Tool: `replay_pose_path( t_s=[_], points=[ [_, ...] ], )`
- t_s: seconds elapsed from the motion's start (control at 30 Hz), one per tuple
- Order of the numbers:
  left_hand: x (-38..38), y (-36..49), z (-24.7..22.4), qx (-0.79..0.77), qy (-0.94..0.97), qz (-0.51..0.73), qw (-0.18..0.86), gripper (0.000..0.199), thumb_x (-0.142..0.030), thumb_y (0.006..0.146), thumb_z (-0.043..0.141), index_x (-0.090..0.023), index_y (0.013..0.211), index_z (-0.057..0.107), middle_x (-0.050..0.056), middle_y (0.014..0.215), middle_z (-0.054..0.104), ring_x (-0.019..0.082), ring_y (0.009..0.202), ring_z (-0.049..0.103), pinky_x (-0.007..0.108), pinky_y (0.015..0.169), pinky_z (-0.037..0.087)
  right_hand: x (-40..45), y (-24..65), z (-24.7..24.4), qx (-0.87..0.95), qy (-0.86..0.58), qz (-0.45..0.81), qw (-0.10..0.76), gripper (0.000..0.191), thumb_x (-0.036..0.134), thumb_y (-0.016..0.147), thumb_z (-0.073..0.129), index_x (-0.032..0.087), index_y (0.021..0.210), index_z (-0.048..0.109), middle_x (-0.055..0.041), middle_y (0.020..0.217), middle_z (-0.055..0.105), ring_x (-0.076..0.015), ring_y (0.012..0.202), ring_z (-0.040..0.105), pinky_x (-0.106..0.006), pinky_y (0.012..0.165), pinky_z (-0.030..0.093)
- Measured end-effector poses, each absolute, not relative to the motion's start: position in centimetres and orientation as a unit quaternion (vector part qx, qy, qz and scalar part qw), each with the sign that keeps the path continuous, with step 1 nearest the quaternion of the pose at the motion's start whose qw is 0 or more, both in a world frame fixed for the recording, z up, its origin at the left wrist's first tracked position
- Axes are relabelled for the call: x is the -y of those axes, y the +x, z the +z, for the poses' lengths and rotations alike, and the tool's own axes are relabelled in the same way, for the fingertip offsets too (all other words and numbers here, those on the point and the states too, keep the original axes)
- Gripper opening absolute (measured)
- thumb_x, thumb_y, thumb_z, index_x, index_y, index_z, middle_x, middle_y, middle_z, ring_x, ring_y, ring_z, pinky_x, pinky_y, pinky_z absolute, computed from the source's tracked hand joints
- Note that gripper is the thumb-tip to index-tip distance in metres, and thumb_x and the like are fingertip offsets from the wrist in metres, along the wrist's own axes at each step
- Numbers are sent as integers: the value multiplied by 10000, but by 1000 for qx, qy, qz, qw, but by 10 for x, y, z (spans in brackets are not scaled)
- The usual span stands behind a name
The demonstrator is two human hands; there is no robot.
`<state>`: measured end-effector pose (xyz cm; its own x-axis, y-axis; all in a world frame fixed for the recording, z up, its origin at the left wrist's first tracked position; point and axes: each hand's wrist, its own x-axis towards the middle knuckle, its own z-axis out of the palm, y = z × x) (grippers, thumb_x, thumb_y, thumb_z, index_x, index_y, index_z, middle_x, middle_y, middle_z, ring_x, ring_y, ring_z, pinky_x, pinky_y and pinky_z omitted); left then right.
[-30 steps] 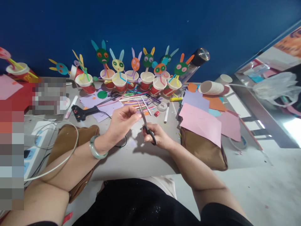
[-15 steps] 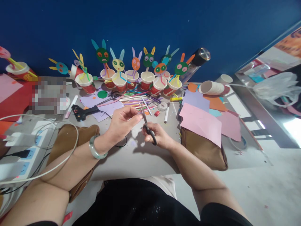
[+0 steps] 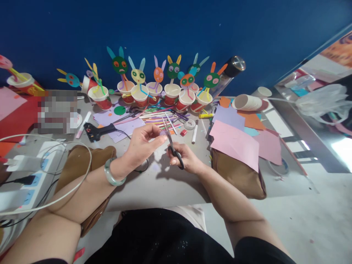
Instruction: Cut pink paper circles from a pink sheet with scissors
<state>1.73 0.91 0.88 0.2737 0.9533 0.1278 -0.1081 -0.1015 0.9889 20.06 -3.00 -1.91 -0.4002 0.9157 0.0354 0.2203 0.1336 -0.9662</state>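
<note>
A plain, smooth, dark blue wall (image 3: 176,29) rises beyond the left hand (image 3: 145,143) and the right hand (image 3: 184,159), spanning most of the view and meeting the back of a light grey, flat-topped table (image 3: 165,194) that lies beneath both. Well to the right of the right hand, a shiny grey metallic surface (image 3: 319,146) catches a patch of white glare, and pale, lightly speckled flooring (image 3: 316,220) shows nearer the body, past the table's front edge
</note>
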Motion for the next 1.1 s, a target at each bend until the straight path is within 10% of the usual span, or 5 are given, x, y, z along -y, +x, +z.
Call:
replay_pose_path(
  t_s=[1.1],
  points=[
    [-9,16,8,-374,548,481,574,178,-271,736,754,-181,686,608,-12,669,608,106,639,545,252,627,438,30,201,-19,671,-437,496,338,721,882,643,614,166,614,536,12,607,491,-126,614,431,-268,609,342]
  ],
)
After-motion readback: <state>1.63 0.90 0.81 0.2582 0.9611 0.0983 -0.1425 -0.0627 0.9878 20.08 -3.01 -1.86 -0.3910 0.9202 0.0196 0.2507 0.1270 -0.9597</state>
